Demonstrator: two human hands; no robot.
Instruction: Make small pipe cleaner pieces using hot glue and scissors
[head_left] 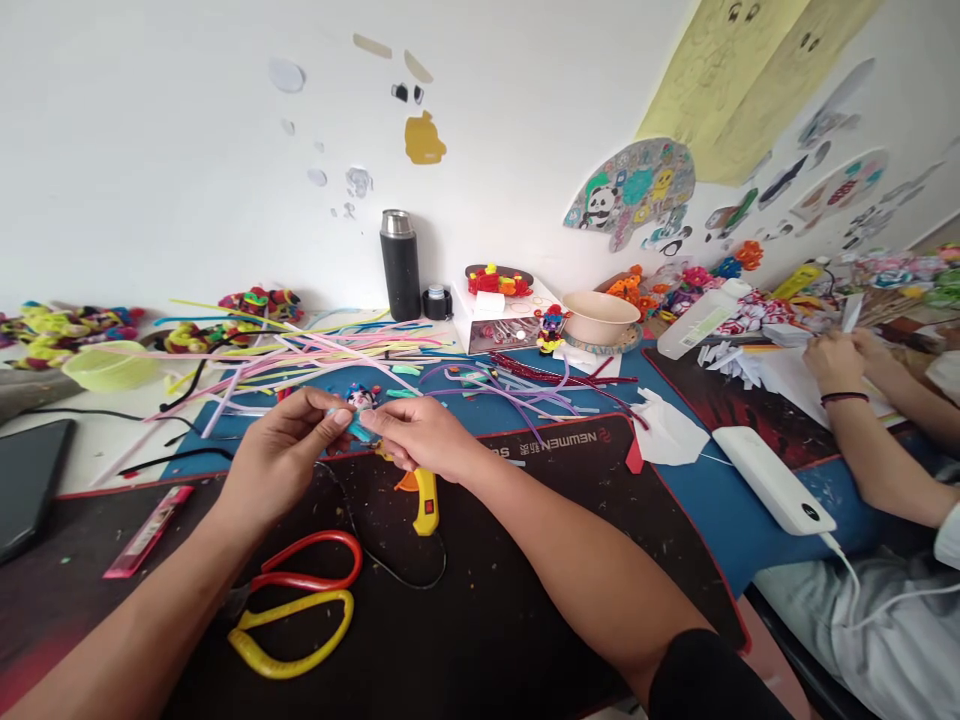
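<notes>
My left hand point(281, 450) and my right hand point(427, 437) meet over a black desk mat point(480, 600). Both pinch a small teal pipe-cleaner piece point(358, 428) between their fingertips. Just behind it sits a tiny colourful figure point(362, 397). A yellow and orange glue gun point(422, 497) lies under my right hand, with its black cord looping across the mat. Red and yellow scissors point(300, 605) lie near my left forearm.
Loose pipe cleaners point(337, 355) cover the blue mat behind. A black flask point(400, 265), a white box point(502, 320) and a bowl point(600, 315) stand by the wall. Another person's hands point(840, 365) work with paper at the right, near a white power bank point(772, 480).
</notes>
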